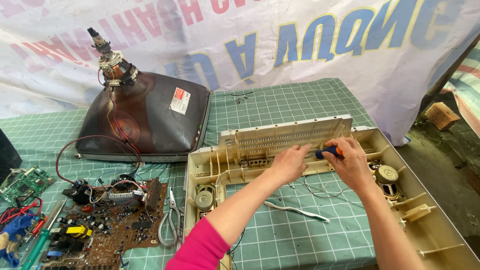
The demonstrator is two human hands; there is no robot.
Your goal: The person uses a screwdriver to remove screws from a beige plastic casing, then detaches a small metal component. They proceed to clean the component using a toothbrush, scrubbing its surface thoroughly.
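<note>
Nearest, a pink sleeve leading to the left hand, pressed flat and loose on the cream plastic frame lying on the green mat. Right hand closed around a blue-and-orange screwdriver. Probably light, stiff but brittle at the ribs; best gripped along the thick outer rim.

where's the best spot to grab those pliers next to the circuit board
Take the pliers by the two looped handles, the end nearer the person, coming from above. They lie flat on the green mat with jaws pointing away, close beside the brown circuit board, so the handles are probably easiest to reach.
</note>
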